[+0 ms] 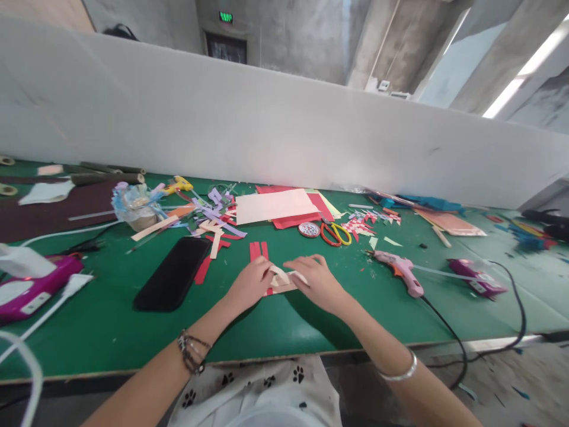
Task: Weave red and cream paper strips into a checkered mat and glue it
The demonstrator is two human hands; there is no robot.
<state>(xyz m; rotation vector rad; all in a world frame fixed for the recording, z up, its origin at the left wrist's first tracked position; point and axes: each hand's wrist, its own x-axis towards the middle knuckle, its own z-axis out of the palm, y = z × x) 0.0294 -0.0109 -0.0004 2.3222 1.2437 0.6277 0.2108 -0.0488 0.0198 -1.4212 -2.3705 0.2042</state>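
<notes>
Near the front of the green table, my left hand [249,283] pinches a cream paper strip [279,275] that curls upward. My right hand [319,283] is closed at the other side of the same small paper piece, with a pale loop of strip by its fingertips. Red paper strips [258,250] stick out behind my left fingers, and a bit of red shows below them among the cream paper. My fingers cover much of the piece, so how its strips join is hidden.
A black phone [172,274] lies left of my hands. Behind them are scissors [336,233], a round tin [309,229] and cream sheets [278,206]. A pink glue gun [400,270] with its cord lies to the right, and purple power strips [478,277] sit at both sides.
</notes>
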